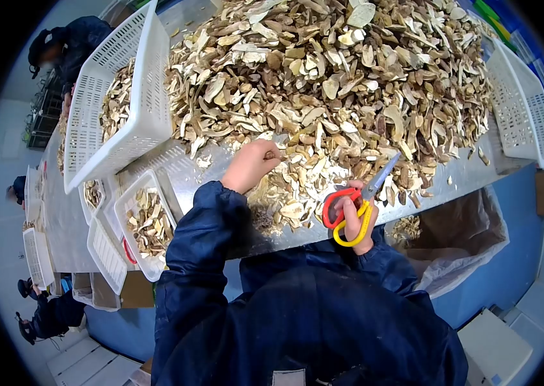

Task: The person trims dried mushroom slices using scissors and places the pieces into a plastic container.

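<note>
A large heap of dried mushroom slices (323, 77) covers the metal table in front of me. My left hand (253, 165) is at the heap's near edge with its fingers curled closed; what they hold, if anything, is hidden. My right hand (357, 224) grips a pair of scissors (383, 175) by the red and yellow handles, near the table's front edge. The blades point up and to the right, over the slices. Between my hands lies a spread of smaller, paler mushroom pieces (298, 196).
Left stands a tall white perforated basket (151, 96) with slices inside; below it is a white tray (121, 209) of slices. Another white basket (529, 109) stands at right. A lined box (471, 251) sits below the table edge. Other people (59, 315) are at the left.
</note>
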